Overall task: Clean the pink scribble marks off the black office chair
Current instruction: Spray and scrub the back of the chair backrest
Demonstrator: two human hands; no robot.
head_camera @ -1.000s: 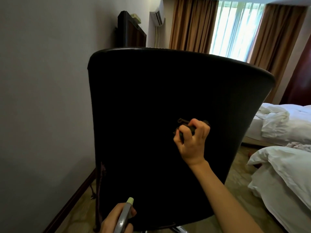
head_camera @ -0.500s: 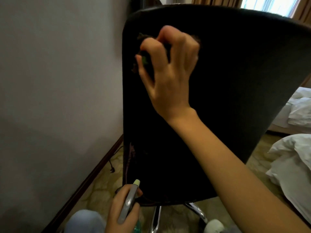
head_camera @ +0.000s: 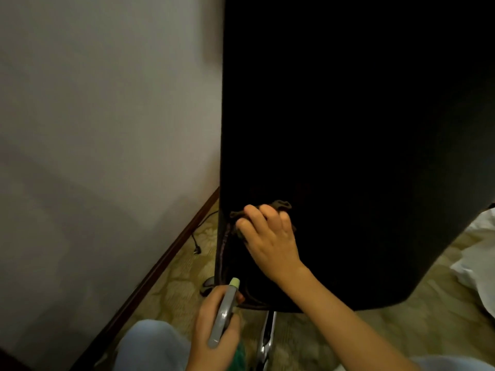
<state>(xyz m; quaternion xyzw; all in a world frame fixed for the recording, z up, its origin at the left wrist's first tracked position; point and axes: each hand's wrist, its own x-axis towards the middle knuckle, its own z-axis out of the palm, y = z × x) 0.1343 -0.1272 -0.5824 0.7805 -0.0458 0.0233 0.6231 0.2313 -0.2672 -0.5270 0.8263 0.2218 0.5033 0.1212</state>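
Right hand (head_camera: 270,242), clutching the cloth (head_camera: 281,204), is dropping from high on the chair (head_camera: 348,129) back to its lower left edge, reaching the pink marks (head_camera: 224,246); left hand (head_camera: 211,328) is gripping the spray bottle (head_camera: 226,311).

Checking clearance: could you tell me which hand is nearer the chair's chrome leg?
Left. The left hand is just beside the chrome leg; the right hand is higher, on the chair back.

A plain grey-white wall (head_camera: 93,129) fills the view from 7 to 11 o'clock, dimly lit. A dark wooden baseboard (head_camera: 160,263) runs along its foot toward 7 o'clock. Patterned beige carpet (head_camera: 179,279) covers the floor (a black cable (head_camera: 197,243) lies on it near the baseboard). White bedding (head_camera: 479,250) shows at 4 o'clock.
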